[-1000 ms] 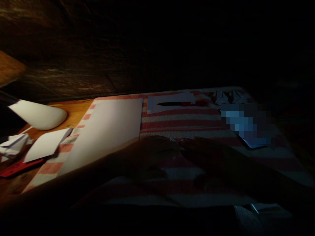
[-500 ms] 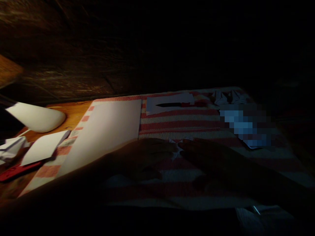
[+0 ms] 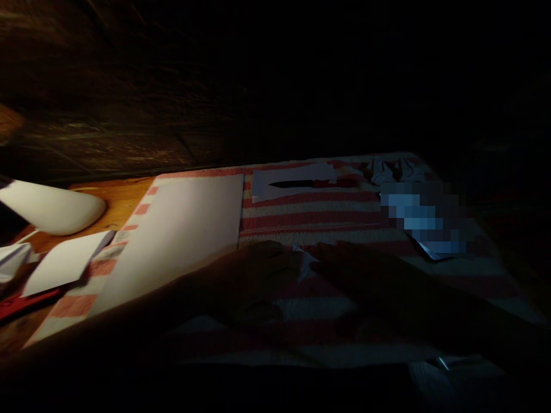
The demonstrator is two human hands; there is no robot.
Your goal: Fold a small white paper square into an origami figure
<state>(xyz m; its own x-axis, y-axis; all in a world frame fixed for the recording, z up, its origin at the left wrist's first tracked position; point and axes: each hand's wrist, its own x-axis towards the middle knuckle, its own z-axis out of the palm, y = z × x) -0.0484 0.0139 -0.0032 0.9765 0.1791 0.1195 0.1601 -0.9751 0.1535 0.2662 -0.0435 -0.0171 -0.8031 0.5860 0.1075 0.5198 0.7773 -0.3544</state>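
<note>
In the dim middle of the striped towel [image 3: 310, 218], a small white piece of folded paper [image 3: 306, 265] lies between my two hands. My left hand [image 3: 258, 275] reaches in from the left, its fingers stretched against the paper's left side and the thumb apart, lower down. From the right comes my right hand [image 3: 344, 275], with extended fingertips at the paper's right edge and its thumb also apart. Both hands are in deep shadow, so fine finger detail is hard to see. The paper's outline is pointed, partly covered by the fingers.
A large white sheet [image 3: 193, 212] lies left of centre. Behind the hands, a knife [image 3: 297, 184] rests on a smaller paper [image 3: 318, 171]. Folded paper shapes [image 3: 391, 171] stand back right, near a blurred-out object [image 3: 424, 221]. A white lamp-like object [image 3: 55, 206], a paper piece [image 3: 69, 264] and a red-handled tool [image 3: 30, 301] are left.
The view has shifted slightly, moving the surroundings a little left in the picture. Less of the small folded paper shows between my hands, and its visible outline is narrower.
</note>
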